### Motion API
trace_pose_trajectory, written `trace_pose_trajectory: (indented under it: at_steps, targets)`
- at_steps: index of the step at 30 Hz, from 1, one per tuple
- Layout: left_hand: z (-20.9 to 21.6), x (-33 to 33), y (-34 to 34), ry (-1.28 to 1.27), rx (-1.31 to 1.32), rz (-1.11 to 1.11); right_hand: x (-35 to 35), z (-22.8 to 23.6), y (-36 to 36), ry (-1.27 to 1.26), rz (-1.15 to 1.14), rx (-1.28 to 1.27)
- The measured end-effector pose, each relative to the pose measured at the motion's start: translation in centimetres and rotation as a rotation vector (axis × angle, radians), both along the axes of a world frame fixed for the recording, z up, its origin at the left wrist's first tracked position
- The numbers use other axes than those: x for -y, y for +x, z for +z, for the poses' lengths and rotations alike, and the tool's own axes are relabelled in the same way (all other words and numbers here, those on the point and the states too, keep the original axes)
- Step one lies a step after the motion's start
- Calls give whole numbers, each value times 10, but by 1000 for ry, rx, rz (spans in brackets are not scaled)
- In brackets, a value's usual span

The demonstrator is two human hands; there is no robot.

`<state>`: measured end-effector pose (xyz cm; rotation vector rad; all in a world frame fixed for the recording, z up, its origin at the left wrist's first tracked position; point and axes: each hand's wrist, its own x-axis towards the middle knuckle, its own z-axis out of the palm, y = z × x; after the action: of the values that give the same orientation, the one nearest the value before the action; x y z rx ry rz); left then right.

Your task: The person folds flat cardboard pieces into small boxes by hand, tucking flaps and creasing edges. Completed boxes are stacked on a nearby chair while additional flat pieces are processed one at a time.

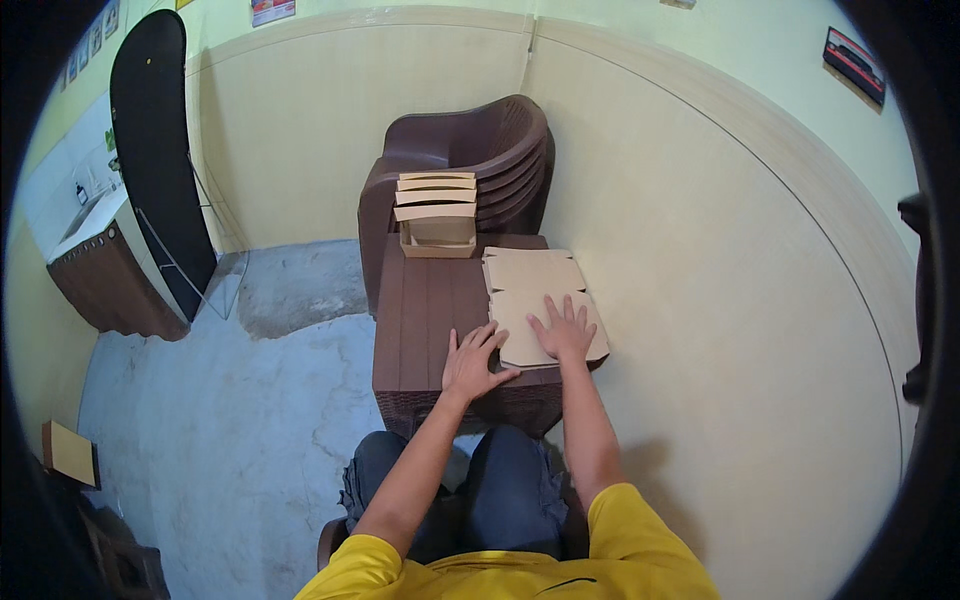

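Currently the right hand (565,331) lies palm down with its fingers spread on the flat cardboard blanks (535,268), which sit at the right side of the brown slatted table (421,318), close to the wall (720,300). It covers part of the top sheet; how many sheets lie under that one is hard to make out.

The left hand (472,366) is also wide, its fingers spread and its thumb pointing toward the near left corner of the blanks. Its fingertips reach the left edge of the cardboard, but whether they press on it or on the table just beside it, I cannot tell. Both palms are hidden from above.

At the table's far end stands a pile of folded cardboard trays (437,232); the lowest shows its open inside, while the upper ones show little more than their edges. Behind them, the stacked brown plastic armchairs (466,145) are partly covered by the trays and table.

To the left, a tall black ironing board (152,160) leans upright, hiding part of the sink cabinet (118,282). Dark furniture (128,560) at the lower left is cut off by the lens rim.
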<state>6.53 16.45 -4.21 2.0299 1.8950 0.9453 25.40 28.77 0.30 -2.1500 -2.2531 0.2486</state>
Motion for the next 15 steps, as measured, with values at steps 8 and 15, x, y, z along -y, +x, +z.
trace_pose_trajectory:
  at_steps: [8,15]
  targets:
    - [-6,-2,0,-32,-84,-12,-4,-5,25,41,83,-25]
    - [-4,-4,2,-3,-16,63,4,-16,42,12,258,-273]
